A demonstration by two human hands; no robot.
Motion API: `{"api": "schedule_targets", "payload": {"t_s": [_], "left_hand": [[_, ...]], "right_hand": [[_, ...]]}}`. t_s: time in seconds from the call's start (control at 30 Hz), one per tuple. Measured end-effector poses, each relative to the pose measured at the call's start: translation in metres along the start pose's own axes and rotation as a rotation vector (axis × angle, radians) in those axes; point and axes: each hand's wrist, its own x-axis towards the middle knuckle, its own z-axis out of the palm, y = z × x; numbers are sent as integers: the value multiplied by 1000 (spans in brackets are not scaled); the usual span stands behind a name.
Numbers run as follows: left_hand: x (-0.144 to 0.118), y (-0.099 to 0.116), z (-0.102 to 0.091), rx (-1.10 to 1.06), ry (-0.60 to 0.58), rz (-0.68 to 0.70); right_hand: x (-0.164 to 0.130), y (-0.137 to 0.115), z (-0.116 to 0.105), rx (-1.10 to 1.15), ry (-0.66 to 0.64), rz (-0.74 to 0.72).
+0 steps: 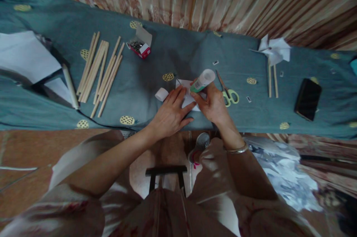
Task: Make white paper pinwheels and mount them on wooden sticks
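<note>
My right hand (213, 103) is wrapped round a glue stick (205, 79) with a green and white barrel, its lower end against a white piece of paper (188, 100). Flat on the left part of that paper lies my left hand (171, 112), fingers stretched out. Just left of those fingers sits a white cap (161, 94). Scissors (228, 93) with pale green handles lie right of my right hand, blades pointing away from me. My fingers cover part of the paper.
Several wooden sticks (102, 71), an open red box of small metal pieces (141, 45), white paper sheets (25, 56) and a corded pen-like tool (70, 86) lie leftward. Rightward are paper pinwheels (275, 50) on sticks and a black phone (308, 99). A cloth covers the table (156, 118).
</note>
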Motion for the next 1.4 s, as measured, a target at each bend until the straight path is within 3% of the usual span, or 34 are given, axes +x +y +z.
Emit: {"api": "schedule_targets", "payload": {"t_s": [0.3, 0.57, 0.67, 0.83, 1.0, 1.13, 1.23, 1.4], "left_hand": [[0, 1, -1, 8, -1, -7], [0, 0, 0, -7, 15, 4], [-1, -2, 0, -31, 32, 12], [-2, -4, 1, -56, 44, 16], [-3, -3, -5, -56, 66, 71], [-3, -11, -23, -64, 189, 126], [-4, -27, -40, -17, 258, -5], [-11, -55, -53, -12, 188, -215]], "right_hand": [[3, -7, 1, -130, -32, 1], [-3, -9, -4, -85, -51, 34], [-8, -2, -8, 32, 37, 66], [-6, 13, -23, 407, 248, 132], [-4, 16, -32, 705, 234, 241], [-4, 12, -33, 836, 226, 283], [-4, 13, -37, 801, 214, 254], [-3, 20, -41, 708, 229, 260]]}}
